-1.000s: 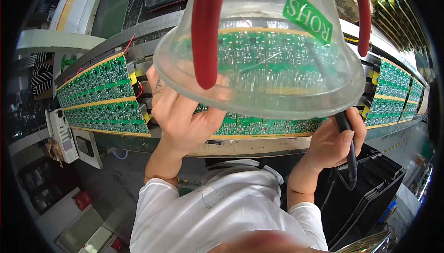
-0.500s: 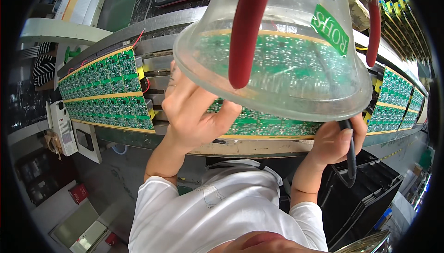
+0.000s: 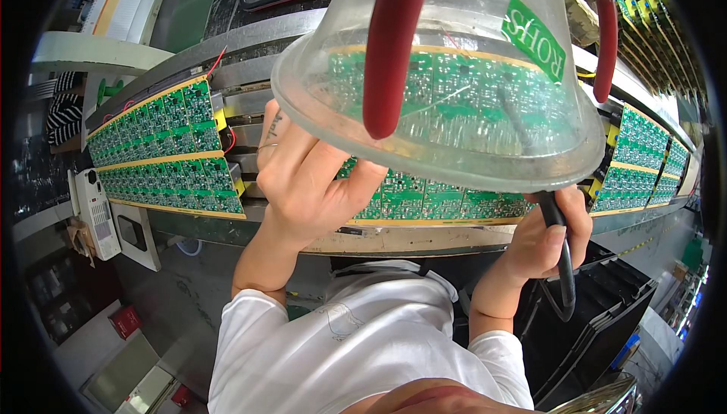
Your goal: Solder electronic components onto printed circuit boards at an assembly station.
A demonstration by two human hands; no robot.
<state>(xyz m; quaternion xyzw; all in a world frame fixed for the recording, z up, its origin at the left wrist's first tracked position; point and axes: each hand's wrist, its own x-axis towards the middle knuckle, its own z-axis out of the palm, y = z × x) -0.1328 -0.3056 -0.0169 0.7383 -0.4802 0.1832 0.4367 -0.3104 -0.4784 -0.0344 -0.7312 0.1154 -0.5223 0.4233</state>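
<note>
Left hand (image 3: 303,183) half-curled at left end of green circuit panel (image 3: 424,200), fingertips behind clear hood (image 3: 454,174); grasp unclear. Right hand (image 3: 541,240) closed round black corded tool (image 3: 553,213). Panel lies along front edge of counter (image 3: 409,241); likely light, stiff, brittle: hold by yellow borders (image 3: 432,222).

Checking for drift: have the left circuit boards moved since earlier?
No, not visibly: the left circuit boards keep their place beside the white device.

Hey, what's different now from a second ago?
The clear hood and the red handle in front of it now appear farther right, probably because the head moved. Nothing was visibly grasped or released: the right hand still holds the black-corded tool; the left hand stays by the circuit board.
</note>
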